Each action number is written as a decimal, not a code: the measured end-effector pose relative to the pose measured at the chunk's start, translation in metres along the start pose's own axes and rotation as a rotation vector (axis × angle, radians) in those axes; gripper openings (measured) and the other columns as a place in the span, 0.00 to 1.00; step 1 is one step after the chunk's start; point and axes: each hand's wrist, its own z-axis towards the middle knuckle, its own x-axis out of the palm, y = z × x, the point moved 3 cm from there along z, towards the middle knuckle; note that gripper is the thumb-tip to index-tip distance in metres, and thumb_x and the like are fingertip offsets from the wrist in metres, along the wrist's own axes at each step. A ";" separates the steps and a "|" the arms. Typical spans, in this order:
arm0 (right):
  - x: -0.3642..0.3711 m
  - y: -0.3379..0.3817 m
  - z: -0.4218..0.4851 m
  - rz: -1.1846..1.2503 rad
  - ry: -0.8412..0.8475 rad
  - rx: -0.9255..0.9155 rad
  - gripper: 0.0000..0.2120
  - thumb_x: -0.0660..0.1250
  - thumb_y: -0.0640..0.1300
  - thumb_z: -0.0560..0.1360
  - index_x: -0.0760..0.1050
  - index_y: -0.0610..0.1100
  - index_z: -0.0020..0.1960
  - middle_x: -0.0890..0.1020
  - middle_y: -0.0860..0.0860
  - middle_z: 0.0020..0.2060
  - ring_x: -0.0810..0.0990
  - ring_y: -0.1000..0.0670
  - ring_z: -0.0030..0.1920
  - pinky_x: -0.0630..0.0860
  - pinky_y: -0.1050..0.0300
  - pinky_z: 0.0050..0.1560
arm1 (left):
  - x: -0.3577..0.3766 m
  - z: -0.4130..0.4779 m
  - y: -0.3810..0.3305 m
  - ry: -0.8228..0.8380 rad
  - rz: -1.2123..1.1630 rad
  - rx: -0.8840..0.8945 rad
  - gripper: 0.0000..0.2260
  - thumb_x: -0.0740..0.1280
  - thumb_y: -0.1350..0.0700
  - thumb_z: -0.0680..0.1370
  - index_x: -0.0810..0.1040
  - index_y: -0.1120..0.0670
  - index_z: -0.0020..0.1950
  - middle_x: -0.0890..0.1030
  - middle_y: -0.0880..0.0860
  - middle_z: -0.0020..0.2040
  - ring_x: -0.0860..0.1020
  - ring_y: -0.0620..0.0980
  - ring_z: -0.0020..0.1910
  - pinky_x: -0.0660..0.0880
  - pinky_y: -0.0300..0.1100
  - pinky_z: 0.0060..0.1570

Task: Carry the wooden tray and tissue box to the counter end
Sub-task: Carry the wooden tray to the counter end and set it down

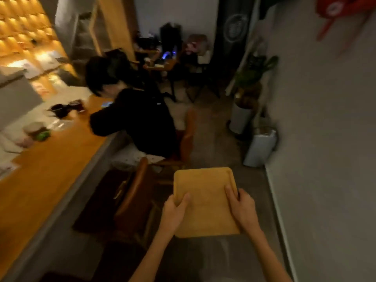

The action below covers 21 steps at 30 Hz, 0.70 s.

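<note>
I hold a light wooden tray (205,186) out in front of me above the floor, and nothing lies on it. My left hand (175,212) grips its left edge, thumb on top. My right hand (242,208) grips its right edge the same way. The long wooden counter (50,171) runs along my left side. I see no tissue box; the picture is blurred.
A person in a black top (138,127) sits at the counter just ahead. A wooden chair (132,190) stands left of the tray. Cups and small items (67,108) lie on the counter. A plant pot (242,117) and a pale bin (260,147) stand by the right wall.
</note>
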 end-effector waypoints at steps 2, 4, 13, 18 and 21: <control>-0.038 -0.013 0.029 -0.007 -0.067 0.024 0.18 0.62 0.57 0.79 0.69 0.48 0.35 0.76 0.51 0.31 0.75 0.54 0.33 0.65 0.62 0.32 | 0.041 0.022 -0.026 0.081 0.022 0.015 0.23 0.67 0.37 0.76 0.73 0.49 0.65 0.79 0.48 0.60 0.78 0.49 0.59 0.74 0.46 0.59; -0.067 -0.015 0.062 -0.036 -0.090 0.041 0.17 0.62 0.58 0.79 0.69 0.48 0.37 0.76 0.51 0.33 0.75 0.53 0.34 0.65 0.62 0.32 | 0.071 0.045 -0.057 0.077 0.013 0.049 0.20 0.68 0.38 0.76 0.74 0.48 0.62 0.80 0.48 0.57 0.79 0.49 0.57 0.76 0.47 0.58; -0.115 -0.014 0.214 -0.112 -0.094 0.093 0.23 0.62 0.65 0.76 0.69 0.43 0.51 0.74 0.52 0.38 0.73 0.51 0.38 0.67 0.57 0.36 | 0.147 0.177 -0.157 -0.003 0.130 0.119 0.23 0.67 0.38 0.76 0.75 0.55 0.59 0.80 0.49 0.51 0.79 0.49 0.50 0.76 0.44 0.52; -0.126 0.004 0.337 -0.101 -0.162 0.050 0.25 0.61 0.65 0.76 0.71 0.41 0.51 0.77 0.49 0.40 0.76 0.51 0.39 0.68 0.59 0.35 | 0.179 0.290 -0.217 -0.054 0.179 0.183 0.22 0.66 0.37 0.77 0.77 0.55 0.56 0.82 0.49 0.48 0.80 0.48 0.47 0.76 0.42 0.47; -0.127 0.004 0.409 -0.086 -0.133 0.076 0.28 0.60 0.68 0.75 0.74 0.41 0.52 0.80 0.46 0.44 0.80 0.45 0.46 0.75 0.51 0.45 | 0.195 0.350 -0.244 -0.067 0.174 0.127 0.23 0.67 0.38 0.77 0.77 0.58 0.56 0.82 0.52 0.50 0.81 0.51 0.49 0.78 0.48 0.55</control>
